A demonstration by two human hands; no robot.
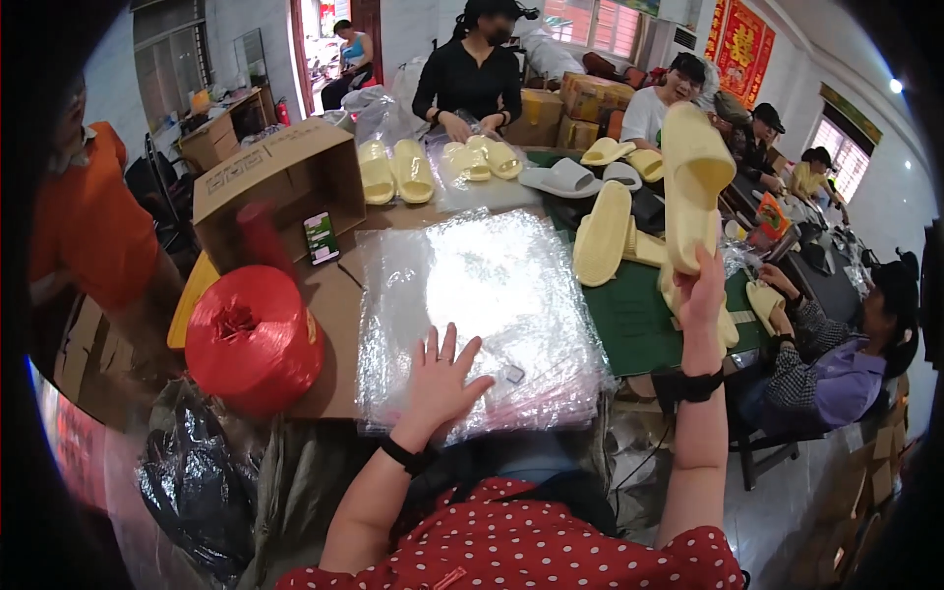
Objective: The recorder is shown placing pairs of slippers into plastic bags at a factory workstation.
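Observation:
My left hand point(444, 382) rests flat, fingers spread, on a stack of clear plastic bags point(413, 285) in the middle of the table. Raised at the right, my right hand point(700, 293) grips a pale yellow slide slipper point(682, 211) by one end, its other end pointing up. Another yellow slipper point(602, 234) lies just right of the bags on the green surface point(629, 320). More yellow slippers lie partly hidden behind my right hand. Grey slippers point(562, 179) sit farther back.
A big red twine spool point(254, 339) and an open cardboard box point(280, 182) stand at the left, a phone point(321, 239) beside the box. Across the table a person in black point(472, 79) handles bagged yellow slippers point(482, 157). Co-workers sit at the right; one in orange point(108, 236) stands left.

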